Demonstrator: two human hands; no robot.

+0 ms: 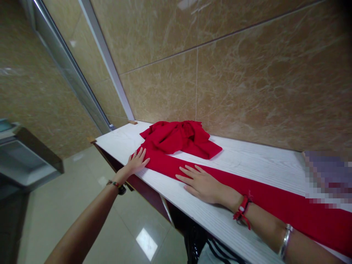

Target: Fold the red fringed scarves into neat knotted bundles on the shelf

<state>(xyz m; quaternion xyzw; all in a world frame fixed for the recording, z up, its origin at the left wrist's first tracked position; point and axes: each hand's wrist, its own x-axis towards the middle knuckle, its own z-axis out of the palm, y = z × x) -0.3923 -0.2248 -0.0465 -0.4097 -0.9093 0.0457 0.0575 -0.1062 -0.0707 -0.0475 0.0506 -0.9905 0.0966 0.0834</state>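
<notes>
A long red cloth (264, 190) lies in a flat strip along the white tabletop, running off to the right edge of the view. At its left end the fabric gathers into a crumpled heap toward the wall. My left hand (137, 161) rests spread on the cloth near the table's front edge, just below the heap. Further right, my right hand (202, 183) lies palm down with fingers apart, its fingertips on the strip and its heel over the front border. Neither hand grips the fabric.
The white table (115, 139) stands against a tan marble-tiled wall (247, 91). A pixelated item (330, 172) sits at its right end. Shiny floor tiles (110, 227) lie in front, and a shelf unit (30, 157) stands at the far left.
</notes>
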